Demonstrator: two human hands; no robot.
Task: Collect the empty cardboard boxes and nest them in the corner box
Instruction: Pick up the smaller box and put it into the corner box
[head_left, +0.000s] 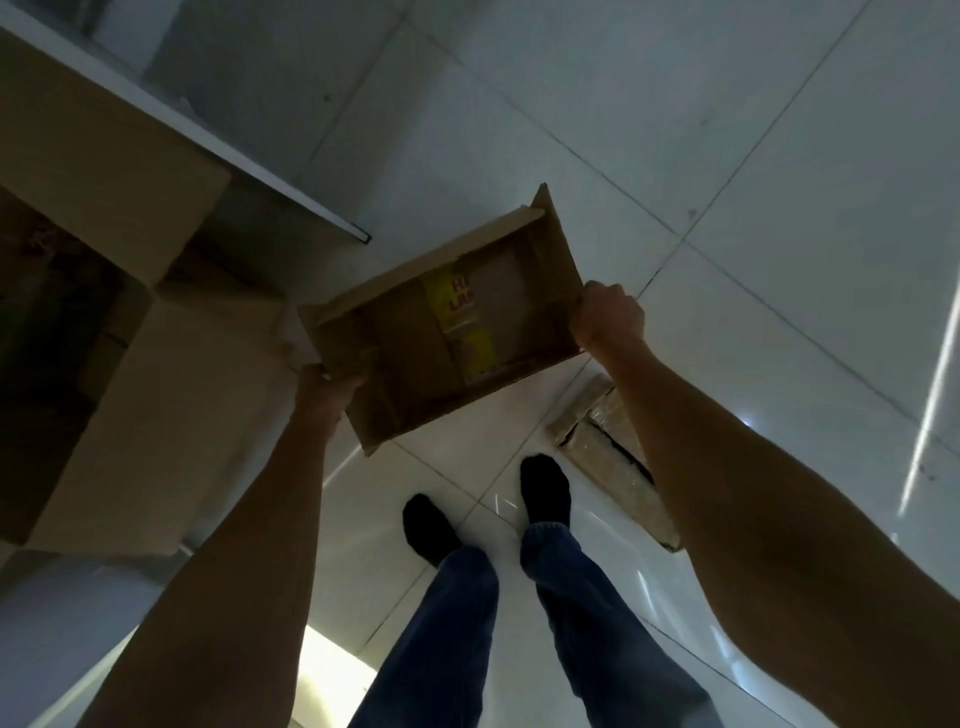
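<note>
Both forearms reach out from the lower corners of the view, bare, meeting a shallow cardboard box (447, 317) that I hold up over the tiled floor (727, 156), open side toward me. Inside it a yellow label (462, 322) crosses the bottom panel; its lettering is too blurred to read. At about 8 o'clock of that box my left hand (324, 387) is closed on the near corner, fingers wrapped under the wall. At 3 o'clock my right hand (608, 314) is closed over the far corner, knuckles toward me. The box hangs tilted, clear of the floor.

Below it, toward 6 o'clock, my two feet in dark socks (545, 488) stand on the tiles, jeans (457, 623) above them. Just beside the right foot, partly hidden behind my right forearm, a flattened piece of cardboard (602, 431) lies on the floor. At 9 o'clock sits the large corner box (171, 415), flaps open, its inside dark.
</note>
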